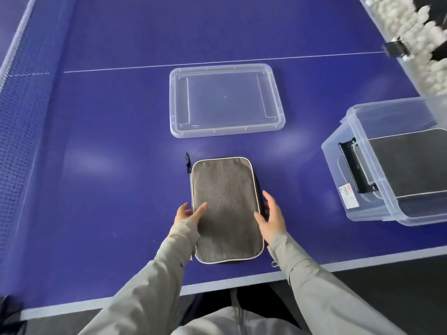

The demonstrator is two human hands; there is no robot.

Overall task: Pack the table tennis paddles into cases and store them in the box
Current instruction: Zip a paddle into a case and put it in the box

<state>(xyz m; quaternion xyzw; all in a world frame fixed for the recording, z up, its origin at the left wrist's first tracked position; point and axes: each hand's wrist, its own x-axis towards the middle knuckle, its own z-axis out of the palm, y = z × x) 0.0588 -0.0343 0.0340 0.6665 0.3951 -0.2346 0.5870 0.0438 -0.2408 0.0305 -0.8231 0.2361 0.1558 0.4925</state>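
A grey fabric paddle case (226, 209) with white piping lies flat and closed on the blue table tennis table (108, 165), near its front edge. My left hand (189, 213) touches the case's left edge, thumb on top, fingers relaxed. My right hand (271, 217) lies against the right edge, thumb on the top and fingers along the side. A clear plastic box (358, 131) stands at the right with another grey case (411, 165) lying inside it. No bare paddle is in sight.
The box's clear lid (227, 100) lies upside down on the table beyond the case. The net (21, 117) runs along the left side. A clear bin of white balls (411, 27) sits at the far right, with a black clip on its rim.
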